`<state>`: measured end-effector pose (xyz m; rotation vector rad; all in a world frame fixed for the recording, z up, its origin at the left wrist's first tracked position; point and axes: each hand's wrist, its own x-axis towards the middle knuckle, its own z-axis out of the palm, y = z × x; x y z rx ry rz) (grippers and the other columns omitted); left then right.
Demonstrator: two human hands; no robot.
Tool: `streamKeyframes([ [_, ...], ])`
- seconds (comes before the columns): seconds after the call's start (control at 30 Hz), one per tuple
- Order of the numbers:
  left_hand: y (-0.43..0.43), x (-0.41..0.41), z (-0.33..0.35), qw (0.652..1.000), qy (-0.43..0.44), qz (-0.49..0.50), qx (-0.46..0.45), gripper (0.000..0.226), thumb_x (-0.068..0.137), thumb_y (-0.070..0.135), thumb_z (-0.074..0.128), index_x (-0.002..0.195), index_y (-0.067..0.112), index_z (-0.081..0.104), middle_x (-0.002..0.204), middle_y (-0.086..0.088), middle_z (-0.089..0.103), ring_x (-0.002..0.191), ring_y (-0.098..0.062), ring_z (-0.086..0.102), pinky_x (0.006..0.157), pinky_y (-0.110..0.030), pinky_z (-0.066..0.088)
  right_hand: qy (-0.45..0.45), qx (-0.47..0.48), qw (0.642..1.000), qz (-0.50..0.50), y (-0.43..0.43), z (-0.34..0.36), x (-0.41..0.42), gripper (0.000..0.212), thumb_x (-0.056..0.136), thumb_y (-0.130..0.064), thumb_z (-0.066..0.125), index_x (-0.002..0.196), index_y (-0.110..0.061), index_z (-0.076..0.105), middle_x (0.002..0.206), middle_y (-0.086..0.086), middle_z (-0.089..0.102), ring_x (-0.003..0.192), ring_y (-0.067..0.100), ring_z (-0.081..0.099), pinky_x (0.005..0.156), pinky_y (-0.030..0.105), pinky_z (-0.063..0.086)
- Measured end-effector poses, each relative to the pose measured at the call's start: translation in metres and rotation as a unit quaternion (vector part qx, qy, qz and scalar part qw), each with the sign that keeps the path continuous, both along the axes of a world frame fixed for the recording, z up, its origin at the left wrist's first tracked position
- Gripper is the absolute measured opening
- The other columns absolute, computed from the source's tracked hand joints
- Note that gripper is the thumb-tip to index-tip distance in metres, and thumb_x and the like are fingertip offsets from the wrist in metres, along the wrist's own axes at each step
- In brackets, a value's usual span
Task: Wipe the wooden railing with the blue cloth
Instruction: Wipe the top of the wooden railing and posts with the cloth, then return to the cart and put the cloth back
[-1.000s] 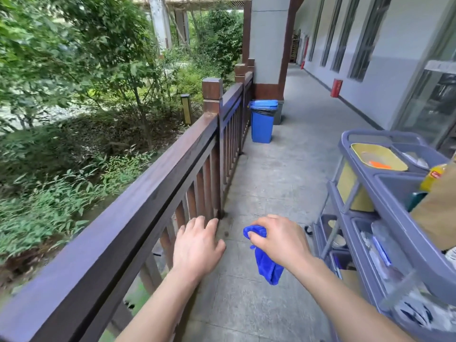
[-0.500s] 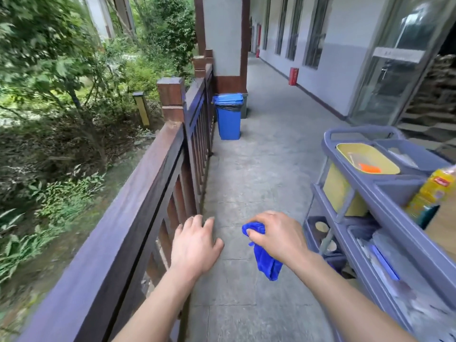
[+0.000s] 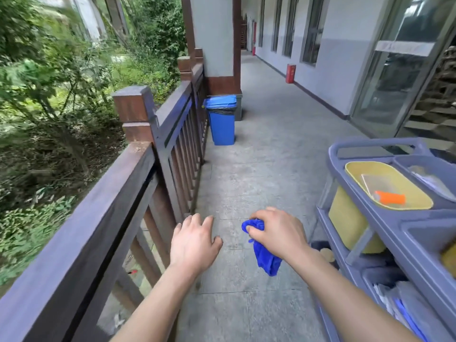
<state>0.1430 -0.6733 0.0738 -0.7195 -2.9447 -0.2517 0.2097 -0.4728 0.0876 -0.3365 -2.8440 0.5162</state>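
Note:
The dark brown wooden railing [image 3: 98, 218] runs along my left side from the near corner to a square post [image 3: 134, 112] and further back. A bunched blue cloth [image 3: 265, 257] hangs from my right hand [image 3: 276, 233], which is shut on it over the walkway floor. My left hand [image 3: 193, 243] hovers palm down with fingers apart, holding nothing, just right of the railing's balusters. Neither hand touches the rail.
A grey cleaning cart [image 3: 385, 243] with a yellow bin [image 3: 365, 213] stands close on my right. A blue trash bin [image 3: 222, 119] sits by the railing ahead. The concrete walkway [image 3: 266, 156] stretches forward between railing and building wall.
My view has swung to the right, so the railing sits further left in frame. Both hands keep nearly the same pose, the cloth still in my right hand.

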Motion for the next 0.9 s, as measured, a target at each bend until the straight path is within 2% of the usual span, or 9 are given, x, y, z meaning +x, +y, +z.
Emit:
streamKeyframes([
  [0.3,0.089,-0.099,-0.004,0.999,-0.004,-0.041,0.007,0.05,0.091,0.047,0.049,0.136,0.024,0.05,0.124,-0.003,0.055,0.122,-0.026,0.05,0.102,-0.04,0.041,-0.008,0.004,0.999,-0.047,0.079,-0.006,-0.079,0.03,0.076,-0.052,0.051,0.102,-0.04,0.063,0.096,-0.015,0.062,0.088,0.016,0.062,0.059,0.029,0.037],
  [0.4,0.117,-0.139,-0.01,0.998,-0.006,-0.067,0.02,0.049,0.091,0.045,0.049,0.136,0.024,0.052,0.122,-0.004,0.057,0.121,-0.026,0.051,0.102,-0.04,0.041,-0.019,0.001,0.997,-0.074,0.1,-0.01,-0.108,0.029,0.077,-0.05,0.053,0.101,-0.039,0.064,0.095,-0.013,0.063,0.089,0.018,0.062,0.064,0.031,0.044],
  [0.6,0.17,-0.233,-0.014,0.988,-0.015,-0.156,0.011,0.05,0.092,0.047,0.048,0.137,0.026,0.048,0.128,-0.001,0.054,0.122,-0.025,0.05,0.101,-0.039,0.039,-0.02,-0.001,0.985,-0.171,0.134,-0.011,-0.171,0.03,0.078,-0.051,0.053,0.105,-0.04,0.064,0.099,-0.011,0.064,0.095,0.019,0.06,0.067,0.031,0.045],
  [0.73,0.203,-0.289,-0.007,0.975,-0.011,-0.224,0.005,0.05,0.093,0.045,0.048,0.138,0.025,0.048,0.133,-0.002,0.053,0.124,-0.025,0.05,0.1,-0.039,0.039,-0.015,0.006,0.974,-0.226,0.145,-0.001,-0.205,0.027,0.079,-0.05,0.054,0.1,-0.037,0.065,0.093,-0.008,0.062,0.092,0.018,0.06,0.062,0.03,0.039],
  [0.9,0.254,-0.322,0.0,0.953,-0.007,-0.304,0.008,0.054,0.093,0.047,0.047,0.143,0.025,0.045,0.141,-0.005,0.05,0.13,-0.028,0.047,0.106,-0.041,0.039,-0.004,0.012,0.956,-0.292,0.16,0.006,-0.217,0.03,0.077,-0.051,0.054,0.102,-0.037,0.064,0.094,-0.009,0.062,0.091,0.018,0.06,0.065,0.031,0.047],
])
